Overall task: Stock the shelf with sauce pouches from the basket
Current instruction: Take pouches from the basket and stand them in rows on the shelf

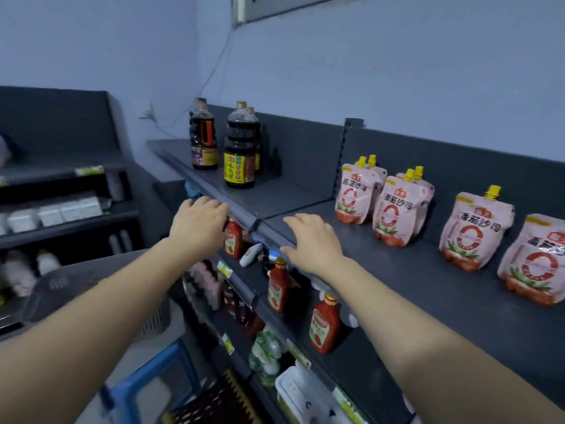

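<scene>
Several pink sauce pouches with yellow spouts stand upright on the dark top shelf (397, 280): one pair (357, 194) at the back, another pair (400, 209) beside it, a single pouch (475, 231) further right, and one (538, 261) at the frame's right edge. My left hand (198, 223) hovers palm down at the shelf's front lip, fingers apart, holding nothing. My right hand (312, 243) rests over the front edge of the shelf, fingers spread and empty, left of the pouches. The basket is not clearly in view.
Dark soy sauce bottles (240, 148) stand at the far left of the top shelf. Red ketchup bottles (324, 325) line the shelf below. A blue stool (146, 381) stands on the floor at lower left. Another shelving unit (61, 194) is to the left.
</scene>
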{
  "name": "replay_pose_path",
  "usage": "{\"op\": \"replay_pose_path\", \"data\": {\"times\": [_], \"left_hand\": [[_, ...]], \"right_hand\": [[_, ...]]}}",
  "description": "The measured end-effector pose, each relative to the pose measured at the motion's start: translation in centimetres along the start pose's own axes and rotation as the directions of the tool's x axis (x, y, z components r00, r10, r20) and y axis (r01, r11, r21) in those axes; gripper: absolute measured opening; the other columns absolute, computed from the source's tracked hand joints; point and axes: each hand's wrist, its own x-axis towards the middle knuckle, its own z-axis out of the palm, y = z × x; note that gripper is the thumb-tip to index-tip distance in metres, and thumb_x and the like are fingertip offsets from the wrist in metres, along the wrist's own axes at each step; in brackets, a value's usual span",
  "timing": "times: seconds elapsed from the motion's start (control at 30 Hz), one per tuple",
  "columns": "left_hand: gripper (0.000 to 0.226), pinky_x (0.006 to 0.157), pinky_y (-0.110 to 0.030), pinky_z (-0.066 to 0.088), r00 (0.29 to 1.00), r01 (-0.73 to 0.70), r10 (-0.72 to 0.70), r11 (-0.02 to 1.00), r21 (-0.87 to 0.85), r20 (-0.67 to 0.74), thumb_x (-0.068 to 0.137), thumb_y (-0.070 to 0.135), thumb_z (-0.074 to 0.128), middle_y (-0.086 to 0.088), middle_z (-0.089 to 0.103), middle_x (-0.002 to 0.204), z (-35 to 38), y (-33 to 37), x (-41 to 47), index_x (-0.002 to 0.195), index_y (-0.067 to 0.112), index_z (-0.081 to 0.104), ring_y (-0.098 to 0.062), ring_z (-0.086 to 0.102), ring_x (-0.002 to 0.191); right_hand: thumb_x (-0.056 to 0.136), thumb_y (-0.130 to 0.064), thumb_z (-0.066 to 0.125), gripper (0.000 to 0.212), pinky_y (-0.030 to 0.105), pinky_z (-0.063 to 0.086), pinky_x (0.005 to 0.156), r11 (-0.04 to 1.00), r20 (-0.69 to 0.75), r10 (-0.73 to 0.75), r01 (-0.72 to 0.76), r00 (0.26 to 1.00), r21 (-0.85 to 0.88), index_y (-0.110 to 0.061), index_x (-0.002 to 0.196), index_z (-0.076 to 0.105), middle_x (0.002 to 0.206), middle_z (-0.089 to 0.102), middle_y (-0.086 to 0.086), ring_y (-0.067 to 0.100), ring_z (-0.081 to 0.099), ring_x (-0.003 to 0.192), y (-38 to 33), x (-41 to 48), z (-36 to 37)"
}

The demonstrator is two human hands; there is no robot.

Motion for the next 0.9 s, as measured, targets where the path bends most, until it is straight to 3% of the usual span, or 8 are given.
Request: {"op": "replay_pose_path", "data": {"times": [0.1, 0.2, 0.37, 0.6, 0.9], "left_hand": [[0.038, 0.101, -0.039, 0.034, 0.996, 0.065, -0.067, 0.997, 0.047, 0.06, 0.086, 0.037, 0.058, 0.002, 0.056, 0.129, 1.4, -5.0, -3.3, 0.119, 0.019, 0.051, -0.021, 0.044, 0.126], [0.031, 0.098, -0.037, 0.035, 0.986, 0.118, -0.128, 0.989, 0.087, 0.11, 0.086, 0.034, 0.056, 0.002, 0.057, 0.125, 3.0, -10.1, -6.4, 0.114, 0.019, 0.051, -0.021, 0.045, 0.124], [0.038, 0.099, -0.038, 0.036, 0.957, 0.187, -0.209, 0.974, 0.125, 0.203, 0.088, 0.031, 0.053, 0.002, 0.056, 0.128, 6.0, -18.1, -10.3, 0.124, 0.02, 0.051, -0.021, 0.045, 0.124], [0.033, 0.094, -0.04, 0.035, 0.925, 0.219, -0.244, 0.969, 0.118, 0.291, 0.092, 0.036, 0.052, -0.002, 0.058, 0.125, 10.3, -26.3, -13.3, 0.119, 0.018, 0.052, -0.023, 0.048, 0.119], [0.033, 0.098, -0.039, 0.038, 0.878, 0.247, -0.266, 0.964, 0.101, 0.398, 0.091, 0.026, 0.052, -0.005, 0.057, 0.126, 15.8, -32.5, -12.5, 0.123, 0.016, 0.052, -0.025, 0.047, 0.121]], "right_hand": [[0.086, -0.041, 0.062, 0.051, 0.04, 0.038, 0.096, 0.999, 0.04, -0.042, 0.042, 0.998, 0.009, -0.019, 0.13, 0.049, 0.131, 0.052, 0.006, 0.03, 0.044, 0.124, -4.6, 1.6, 2.0], [0.085, -0.042, 0.063, 0.056, 0.042, 0.038, 0.099, 0.996, 0.086, -0.081, 0.078, 0.993, 0.034, -0.02, 0.133, 0.048, 0.134, 0.051, 0.006, 0.03, 0.043, 0.126, -9.3, 3.1, 4.2], [0.086, -0.043, 0.062, 0.055, 0.041, 0.038, 0.099, 0.993, 0.172, -0.115, 0.11, 0.978, 0.036, -0.019, 0.134, 0.048, 0.135, 0.05, 0.006, 0.031, 0.042, 0.127, -17.0, 5.7, 8.1], [0.085, -0.037, 0.061, 0.039, 0.04, 0.042, 0.094, 0.991, 0.244, -0.13, 0.116, 0.961, 0.071, -0.016, 0.118, 0.054, 0.124, 0.056, 0.008, 0.031, 0.048, 0.118, -25.9, 8.9, 13.0], [0.082, -0.043, 0.067, 0.067, 0.045, 0.044, 0.097, 0.992, 0.327, -0.122, 0.101, 0.937, 0.08, -0.02, 0.139, 0.04, 0.136, 0.05, 0.011, 0.033, 0.045, 0.125, -31.4, 14.4, 19.6]]}}
